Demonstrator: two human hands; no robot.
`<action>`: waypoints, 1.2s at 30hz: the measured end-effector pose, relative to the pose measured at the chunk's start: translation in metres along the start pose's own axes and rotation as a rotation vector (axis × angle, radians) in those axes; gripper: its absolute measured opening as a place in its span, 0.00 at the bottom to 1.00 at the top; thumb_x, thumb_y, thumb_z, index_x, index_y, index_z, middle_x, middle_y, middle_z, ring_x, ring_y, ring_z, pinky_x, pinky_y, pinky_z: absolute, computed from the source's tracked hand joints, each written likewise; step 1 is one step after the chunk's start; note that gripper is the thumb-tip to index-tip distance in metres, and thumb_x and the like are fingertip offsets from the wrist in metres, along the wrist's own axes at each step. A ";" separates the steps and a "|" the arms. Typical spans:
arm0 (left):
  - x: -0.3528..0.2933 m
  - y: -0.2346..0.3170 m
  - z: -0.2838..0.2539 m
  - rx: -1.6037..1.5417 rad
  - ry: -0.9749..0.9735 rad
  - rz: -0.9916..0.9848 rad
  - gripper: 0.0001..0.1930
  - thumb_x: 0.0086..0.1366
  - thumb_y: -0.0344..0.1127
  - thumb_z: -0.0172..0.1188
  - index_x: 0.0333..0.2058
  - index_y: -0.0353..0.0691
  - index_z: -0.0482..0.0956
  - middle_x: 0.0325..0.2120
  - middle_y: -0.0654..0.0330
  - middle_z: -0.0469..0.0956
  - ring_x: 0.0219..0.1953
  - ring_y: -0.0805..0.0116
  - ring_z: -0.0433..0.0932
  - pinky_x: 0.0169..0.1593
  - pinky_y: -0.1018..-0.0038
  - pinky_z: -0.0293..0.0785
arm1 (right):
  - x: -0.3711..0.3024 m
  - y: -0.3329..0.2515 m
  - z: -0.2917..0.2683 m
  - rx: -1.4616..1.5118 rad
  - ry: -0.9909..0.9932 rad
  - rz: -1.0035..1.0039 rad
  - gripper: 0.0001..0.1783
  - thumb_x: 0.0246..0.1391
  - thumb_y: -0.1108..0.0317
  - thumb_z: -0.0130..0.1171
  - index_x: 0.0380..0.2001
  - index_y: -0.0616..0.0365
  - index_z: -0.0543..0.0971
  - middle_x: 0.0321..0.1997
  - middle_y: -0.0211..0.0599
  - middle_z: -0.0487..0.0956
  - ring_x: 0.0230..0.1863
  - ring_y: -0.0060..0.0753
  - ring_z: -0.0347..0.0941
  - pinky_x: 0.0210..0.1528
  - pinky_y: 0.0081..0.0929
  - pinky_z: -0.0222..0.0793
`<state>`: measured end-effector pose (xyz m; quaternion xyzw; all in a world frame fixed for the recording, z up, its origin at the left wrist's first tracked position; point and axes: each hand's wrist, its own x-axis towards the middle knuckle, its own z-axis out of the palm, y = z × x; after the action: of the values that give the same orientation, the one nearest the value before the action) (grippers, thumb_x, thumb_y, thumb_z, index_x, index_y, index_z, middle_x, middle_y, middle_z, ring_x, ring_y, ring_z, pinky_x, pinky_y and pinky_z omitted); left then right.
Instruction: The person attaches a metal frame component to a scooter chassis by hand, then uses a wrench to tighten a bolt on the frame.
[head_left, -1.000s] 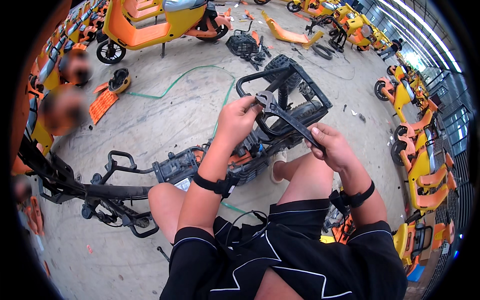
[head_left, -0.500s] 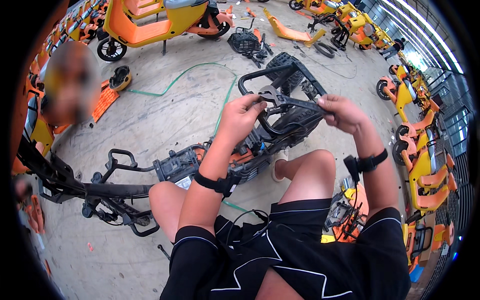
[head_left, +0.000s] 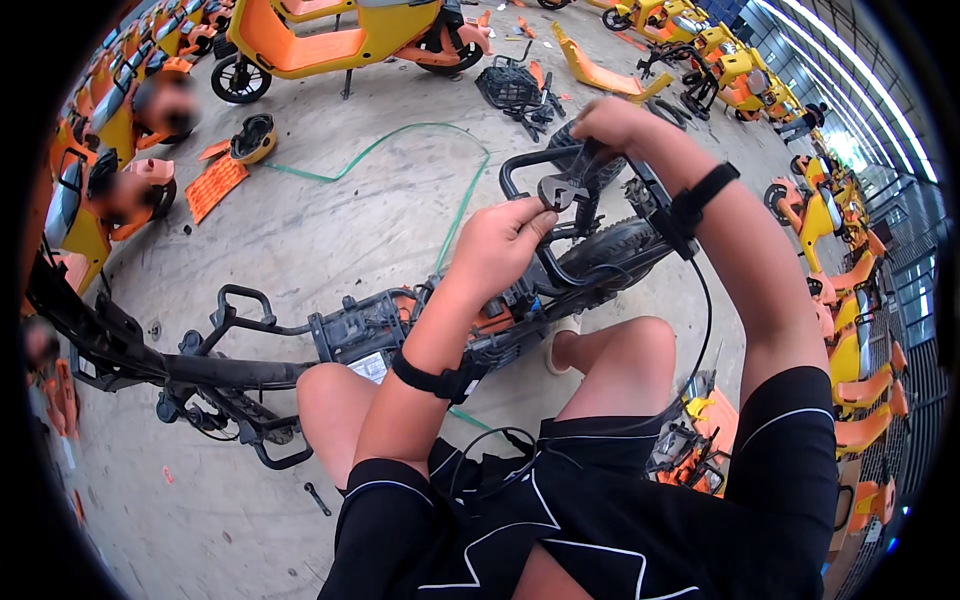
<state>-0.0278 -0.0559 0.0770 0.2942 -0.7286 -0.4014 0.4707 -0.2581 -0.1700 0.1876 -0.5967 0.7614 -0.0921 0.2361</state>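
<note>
A stripped black scooter frame [head_left: 250, 370] lies on the concrete floor across my bent legs, its rear wheel [head_left: 620, 245] and black rear rack [head_left: 520, 170] farthest from me. My left hand [head_left: 500, 245] pinches the jaw end of a grey open-end wrench [head_left: 560, 190] against a fitting inside the rack. My right hand [head_left: 615, 125] is stretched out above it, closed over the wrench's far end by the rack's top bar. Each wrist wears a black band, and a thin black cable hangs from the right one.
A yellow-orange scooter [head_left: 340, 40] stands at the back, with a black basket [head_left: 510, 85] and orange panels [head_left: 215, 185] on the floor near it. A green strap [head_left: 400, 140] curves across the concrete. More scooters line the right side. A small tool [head_left: 318, 497] lies by my left thigh. People stand at far left.
My right hand has swung from near my right knee up and away to the top of the rack, turning the wrench's handle with it. My left hand stayed at the wrench's jaw.
</note>
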 end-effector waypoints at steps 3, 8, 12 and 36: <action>0.001 -0.004 0.003 -0.103 -0.018 -0.003 0.08 0.67 0.33 0.62 0.38 0.34 0.82 0.23 0.57 0.77 0.27 0.71 0.72 0.34 0.72 0.71 | 0.034 -0.018 0.004 -0.388 0.037 -0.241 0.14 0.47 0.62 0.63 0.28 0.65 0.83 0.27 0.42 0.81 0.28 0.37 0.78 0.32 0.36 0.74; -0.001 -0.010 0.005 -0.171 -0.009 -0.085 0.10 0.67 0.33 0.62 0.44 0.37 0.84 0.25 0.60 0.79 0.29 0.75 0.72 0.36 0.73 0.72 | 0.018 -0.106 0.026 -0.584 -0.073 -0.309 0.18 0.45 0.61 0.64 0.33 0.66 0.82 0.32 0.48 0.83 0.35 0.40 0.79 0.38 0.38 0.73; 0.001 -0.014 0.009 -0.207 -0.007 -0.119 0.10 0.67 0.32 0.62 0.43 0.34 0.84 0.25 0.61 0.80 0.29 0.78 0.71 0.35 0.74 0.72 | -0.024 -0.160 0.046 -0.466 -0.202 -0.325 0.29 0.48 0.54 0.65 0.46 0.67 0.77 0.40 0.49 0.83 0.41 0.40 0.80 0.44 0.39 0.73; 0.005 -0.024 0.023 -0.622 0.036 -0.247 0.14 0.62 0.20 0.55 0.46 0.28 0.83 0.31 0.60 0.84 0.29 0.79 0.78 0.34 0.79 0.75 | -0.302 0.016 0.098 -0.718 0.472 -1.164 0.21 0.51 0.62 0.54 0.46 0.61 0.79 0.57 0.52 0.78 0.55 0.49 0.77 0.51 0.45 0.72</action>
<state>-0.0498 -0.0650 0.0529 0.2294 -0.5215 -0.6535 0.4983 -0.1729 0.1355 0.1709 -0.9104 0.3341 -0.0737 -0.2324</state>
